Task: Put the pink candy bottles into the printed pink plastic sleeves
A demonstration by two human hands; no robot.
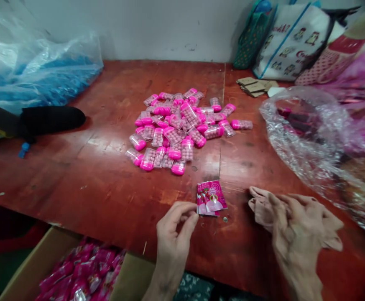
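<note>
The left hand (172, 234) pinches the near-left corner of the pink sachet (211, 197); the right hand (295, 225) grips a beige cloth (262, 207).

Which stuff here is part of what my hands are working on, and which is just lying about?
In hand:
left hand pinching pink sachet
right hand on beige cloth
pile of pink-capped vials
box of pink packets

Lying about:
blue plastic bag
tote bags
cardboard scraps
clear bag
</note>
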